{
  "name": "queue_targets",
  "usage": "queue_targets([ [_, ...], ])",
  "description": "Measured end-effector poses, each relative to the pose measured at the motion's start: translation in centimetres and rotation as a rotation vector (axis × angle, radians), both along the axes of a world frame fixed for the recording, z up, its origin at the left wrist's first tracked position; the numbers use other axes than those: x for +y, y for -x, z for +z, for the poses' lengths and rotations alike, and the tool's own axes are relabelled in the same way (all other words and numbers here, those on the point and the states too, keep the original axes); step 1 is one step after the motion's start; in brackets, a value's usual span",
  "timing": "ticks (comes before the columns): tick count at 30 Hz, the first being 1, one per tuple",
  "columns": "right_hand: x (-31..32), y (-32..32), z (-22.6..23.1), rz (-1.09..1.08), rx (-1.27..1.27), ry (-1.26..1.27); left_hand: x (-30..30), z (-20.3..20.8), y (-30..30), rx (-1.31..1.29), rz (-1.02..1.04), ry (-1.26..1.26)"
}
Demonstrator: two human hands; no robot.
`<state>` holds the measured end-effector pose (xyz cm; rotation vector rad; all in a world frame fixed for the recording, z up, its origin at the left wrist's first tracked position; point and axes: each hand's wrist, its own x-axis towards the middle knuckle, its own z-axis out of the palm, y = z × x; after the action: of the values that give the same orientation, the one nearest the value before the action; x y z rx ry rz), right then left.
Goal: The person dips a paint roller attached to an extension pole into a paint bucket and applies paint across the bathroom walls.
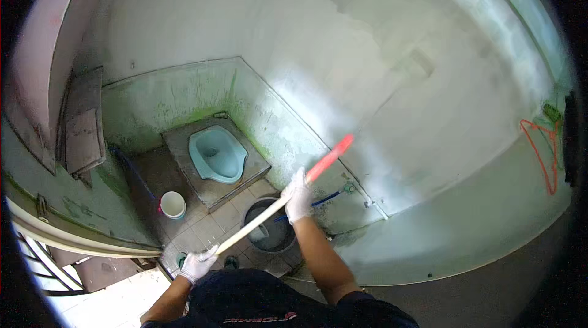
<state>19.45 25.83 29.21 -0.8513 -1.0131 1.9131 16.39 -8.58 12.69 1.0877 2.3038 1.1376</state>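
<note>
In both white-gloved hands I hold a long pale pole with a red handle section at its far end; together they form a paint roller (331,158). My left hand (199,265) is wrapped round the pole's lower end, near my body. Further up, my right hand (298,196) grips it just below the red section. A thin rod runs from the red end to a faint, pale roller head (419,63) against the upper wall (294,28). Darker, damp-looking patches show on the wall about the head.
Below the pole stands a dark round tub (260,246). A light-blue squat toilet (236,158) sits on a raised slab, with a white bucket (173,205) nearby. A blue hose joins a wall tap (348,188). Red hangers (551,162) hang at right; a door frame (92,242) stands left.
</note>
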Motion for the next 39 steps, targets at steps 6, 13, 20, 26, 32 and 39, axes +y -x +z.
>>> queue_targets([
  [6, -1.2, 0.8, -0.8, 0.074, 0.013, 0.108, -3.5, -1.1, -0.3, 0.154, 0.046, -0.035],
  [13, 4.6, 1.7, 15.7, 0.002, 0.199, -0.26, 4.9, 13.8, 2.3, 0.044, -0.022, -0.243],
  [20, 0.0, 1.6, 5.9, 0.066, 0.054, -0.027, -0.2, 3.9, 2.2, -0.178, 0.066, -0.153],
  [26, -3.8, -1.3, -5.1, 0.134, -0.062, 0.127, -7.0, 0.3, -1.7, -0.283, 0.107, -0.006],
  [32, 0.4, -0.2, 6.3, 0.019, 0.06, -0.121, -0.6, 7.3, 0.1, 0.025, -0.051, 0.05],
  [39, 6.7, -1.6, 22.9, -0.028, 0.267, -0.303, 7.3, 19.6, -0.4, 0.064, -0.225, -0.19],
])
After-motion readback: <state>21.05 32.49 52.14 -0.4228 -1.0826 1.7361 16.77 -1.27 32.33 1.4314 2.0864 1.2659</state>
